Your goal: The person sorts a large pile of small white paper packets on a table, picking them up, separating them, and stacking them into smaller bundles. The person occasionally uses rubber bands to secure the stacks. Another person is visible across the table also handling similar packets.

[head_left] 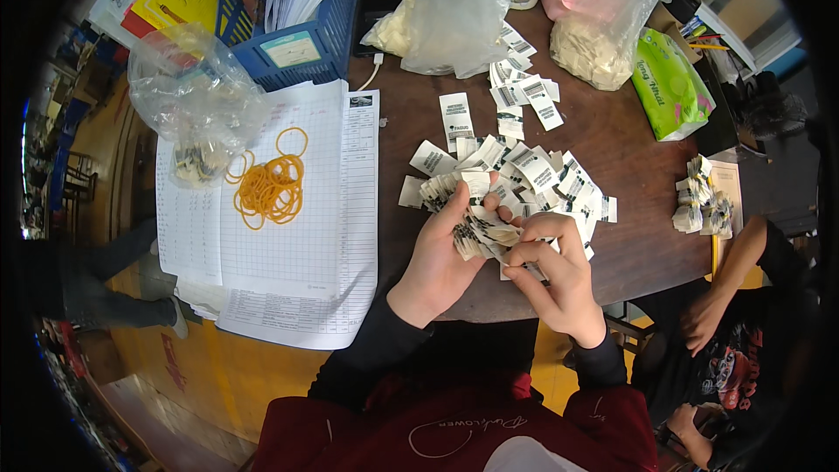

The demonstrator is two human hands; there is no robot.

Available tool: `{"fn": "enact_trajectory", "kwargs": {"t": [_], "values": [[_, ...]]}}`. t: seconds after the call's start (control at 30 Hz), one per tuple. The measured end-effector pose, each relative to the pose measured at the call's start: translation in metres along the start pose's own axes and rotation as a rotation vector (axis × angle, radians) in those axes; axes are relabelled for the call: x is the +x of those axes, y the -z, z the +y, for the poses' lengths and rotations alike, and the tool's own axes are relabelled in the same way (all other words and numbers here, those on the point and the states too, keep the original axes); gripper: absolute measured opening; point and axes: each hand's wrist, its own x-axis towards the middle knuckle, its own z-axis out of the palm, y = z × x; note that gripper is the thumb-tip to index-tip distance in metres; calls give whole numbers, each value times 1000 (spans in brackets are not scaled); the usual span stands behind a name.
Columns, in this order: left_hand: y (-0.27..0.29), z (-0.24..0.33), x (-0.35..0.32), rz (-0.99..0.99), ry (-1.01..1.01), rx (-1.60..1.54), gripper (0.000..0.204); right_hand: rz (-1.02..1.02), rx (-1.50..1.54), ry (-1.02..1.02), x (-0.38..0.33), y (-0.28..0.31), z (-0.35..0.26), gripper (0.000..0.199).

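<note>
My left hand point(437, 269) is closed around a thick bundle of small white fabric labels point(468, 243) with dark print, its thumb pressing along one side. At the bundle's near right edge, the thumb and forefinger of my right hand point(564, 284) pinch together on a label; its outline is partly hidden by the fingers. Just beyond both hands lies a heap of loose labels point(535, 170), spread at different angles on the brown table point(638, 253). More labels point(527, 92) trail away from the heap toward the back.
Yellow rubber bands point(269, 192) lie on open paper sheets point(301, 271) at left, beside a clear plastic bag point(197, 87). Behind are a blue file basket point(301, 59), a whitish bag point(459, 26) and a green tissue pack point(669, 87). Bundled labels point(699, 201) and another person's hand point(699, 322) are at right.
</note>
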Motion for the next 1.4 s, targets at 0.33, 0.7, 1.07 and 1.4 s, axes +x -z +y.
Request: {"fn": "enact_trajectory", "kwargs": {"t": [0.33, 0.7, 1.07, 1.4], "values": [[-2, 5, 0, 22, -34, 32, 47, 285, 529, -403, 26, 49, -8, 4], [2, 4, -4, -11, 81, 180, 52, -192, -140, 209, 37, 26, 7, 18], [-4, 4, -3, -35, 104, 101, 49, -66, -325, 265, 31, 25, -1, 39], [-1, 3, -4, 4, 4, 69, 43, 141, -504, 414, 16, 1, 6, 27]]}}
